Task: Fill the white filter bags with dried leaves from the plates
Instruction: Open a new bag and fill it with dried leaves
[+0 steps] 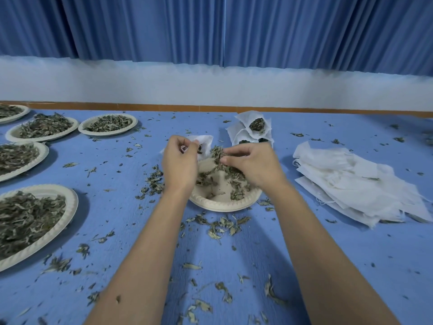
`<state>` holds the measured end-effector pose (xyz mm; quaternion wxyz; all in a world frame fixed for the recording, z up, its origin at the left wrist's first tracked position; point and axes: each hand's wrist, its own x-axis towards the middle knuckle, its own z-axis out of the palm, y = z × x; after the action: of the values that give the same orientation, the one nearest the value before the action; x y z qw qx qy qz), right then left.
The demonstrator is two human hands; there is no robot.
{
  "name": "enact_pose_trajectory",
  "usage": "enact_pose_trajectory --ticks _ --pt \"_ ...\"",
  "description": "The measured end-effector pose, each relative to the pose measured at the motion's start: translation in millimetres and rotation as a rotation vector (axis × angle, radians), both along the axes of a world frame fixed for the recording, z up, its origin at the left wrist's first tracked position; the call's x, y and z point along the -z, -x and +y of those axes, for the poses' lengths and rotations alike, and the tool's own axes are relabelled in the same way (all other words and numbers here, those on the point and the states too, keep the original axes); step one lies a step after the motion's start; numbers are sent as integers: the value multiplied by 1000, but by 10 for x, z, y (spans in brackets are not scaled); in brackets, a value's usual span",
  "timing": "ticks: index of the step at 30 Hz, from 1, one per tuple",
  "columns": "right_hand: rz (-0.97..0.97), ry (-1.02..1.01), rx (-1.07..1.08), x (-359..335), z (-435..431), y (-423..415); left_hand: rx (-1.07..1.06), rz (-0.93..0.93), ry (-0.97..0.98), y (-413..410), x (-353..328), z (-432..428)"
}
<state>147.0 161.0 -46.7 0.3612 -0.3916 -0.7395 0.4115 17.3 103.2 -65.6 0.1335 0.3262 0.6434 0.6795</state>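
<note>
Blue cloth covers the work table and is strewn with loose leaf fragments. At the centre of the view sits a pale paper plate, partly emptied, with dried leaves lying on its floor.

The left hand, at 10 o'clock over the plate, pinches the mouth of a white filter bag between thumb and curled fingers. The bag is held above the plate's far rim, with its opening turned toward 3 o'clock. The right hand, at 2 o'clock over the plate, has its fingers drawn together round a pinch of leaves, held just beside the bag's mouth.

Filled bags, with leaves visible in their open tops, are grouped at 1 o'clock from the plate, near the table's far edge. A stack of empty bags lies flat at 3 o'clock, well apart from the plate.

From 8 to 10 o'clock stand five further plates heaped with leaves; the farthest is cut by the frame edge. Beyond the table, at 12 o'clock, a white wall rises beneath a pleated blue curtain.
</note>
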Motion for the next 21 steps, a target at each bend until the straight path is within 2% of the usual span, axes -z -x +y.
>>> enact_pose_trajectory --ticks 2,7,10,14,21 --pt "44 69 -37 -76 8 -60 26 11 -1 -14 13 6" --pt "51 69 -60 -54 0 -3 123 45 0 -85 -2 10" --pt "83 62 -13 11 31 40 236 8 -31 -143 -10 4" --pt "84 63 24 55 46 63 322 48 -42 -205 2 17" --pt "192 215 136 63 75 74 523 140 95 -238 43 6"
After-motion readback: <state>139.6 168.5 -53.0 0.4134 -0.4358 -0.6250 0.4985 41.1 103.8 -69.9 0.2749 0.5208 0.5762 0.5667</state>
